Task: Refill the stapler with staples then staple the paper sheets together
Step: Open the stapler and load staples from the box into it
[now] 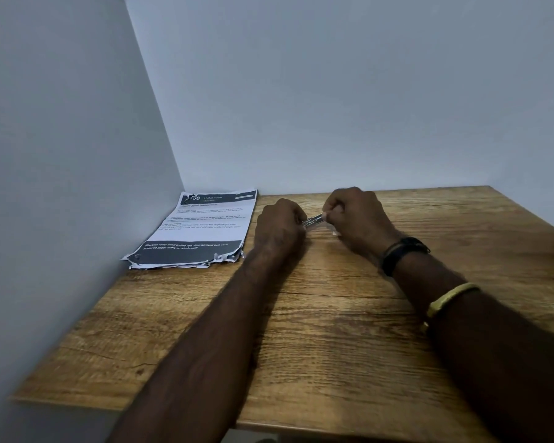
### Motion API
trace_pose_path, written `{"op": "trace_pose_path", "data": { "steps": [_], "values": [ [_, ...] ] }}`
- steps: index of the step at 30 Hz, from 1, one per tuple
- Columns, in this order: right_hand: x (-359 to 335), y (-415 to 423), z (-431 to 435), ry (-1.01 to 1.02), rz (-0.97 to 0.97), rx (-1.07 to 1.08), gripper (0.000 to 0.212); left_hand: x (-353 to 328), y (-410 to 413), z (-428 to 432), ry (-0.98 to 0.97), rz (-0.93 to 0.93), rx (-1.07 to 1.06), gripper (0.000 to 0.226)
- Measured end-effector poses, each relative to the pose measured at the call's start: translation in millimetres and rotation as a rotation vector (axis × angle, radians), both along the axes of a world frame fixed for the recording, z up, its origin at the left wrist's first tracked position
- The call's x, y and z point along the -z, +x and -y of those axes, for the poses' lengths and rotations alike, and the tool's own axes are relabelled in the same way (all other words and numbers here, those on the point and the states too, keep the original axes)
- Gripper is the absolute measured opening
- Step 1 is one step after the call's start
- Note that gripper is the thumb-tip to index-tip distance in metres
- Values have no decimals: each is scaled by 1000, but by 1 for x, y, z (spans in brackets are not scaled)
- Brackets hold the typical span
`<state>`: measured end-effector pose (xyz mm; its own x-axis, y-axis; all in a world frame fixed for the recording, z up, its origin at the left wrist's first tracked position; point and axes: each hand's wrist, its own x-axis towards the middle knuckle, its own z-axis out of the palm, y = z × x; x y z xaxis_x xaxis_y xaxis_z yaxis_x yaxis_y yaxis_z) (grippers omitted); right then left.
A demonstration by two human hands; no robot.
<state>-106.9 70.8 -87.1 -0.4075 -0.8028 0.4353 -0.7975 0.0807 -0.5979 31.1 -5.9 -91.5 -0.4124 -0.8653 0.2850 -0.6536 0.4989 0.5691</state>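
Both hands meet a little above the middle of the frame, over the far part of a wooden desk [317, 330]. The left hand [279, 228] is curled into a fist, its fingers closed around one end of a small metal thing that looks like the stapler [313, 220]; most of it is hidden inside the fist, so which part of it shows cannot be told for sure. The right hand [355, 219] pinches the other end of that shiny piece between thumb and fingertips, the remaining fingers folded down toward the desk. Just below the right hand's fingers a small pale scrap [335, 233] lies on or near the wood; it is too small to tell what it is.

The right forearm carries a black wristband [400, 254] at the wrist and a yellow band [448, 298] further toward the lower right of the frame.

To the left of the hands, in the corner where the two grey walls [333, 91] meet, lies a stack of paper sheets [202, 230], flat on the desk. The top sheet is printed, with a dark header strip at its far edge and a dark band with white lettering near its close edge. The near edges of the stack are ragged and uneven. The stack's right side lies near the left hand, not touching it.
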Motion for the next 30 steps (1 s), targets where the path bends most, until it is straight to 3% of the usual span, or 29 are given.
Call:
{"op": "trace_pose_path", "data": {
  "steps": [6, 11, 24, 30],
  "values": [
    [1, -6, 1, -41, 154, -8, 14, -2, -3, 0, -25, 10, 58, 16],
    [5, -6, 1, -95, 412, -76, 18, -1, -5, 0, -43, 17, 65, 19],
    [0, -8, 0, -161, 445, -44, 10, -2, -5, -2, -62, 18, 69, 18],
    [3, -11, 0, -118, 461, -135, 7, -1, -5, -2, -58, 11, 75, 21]
  ]
}}
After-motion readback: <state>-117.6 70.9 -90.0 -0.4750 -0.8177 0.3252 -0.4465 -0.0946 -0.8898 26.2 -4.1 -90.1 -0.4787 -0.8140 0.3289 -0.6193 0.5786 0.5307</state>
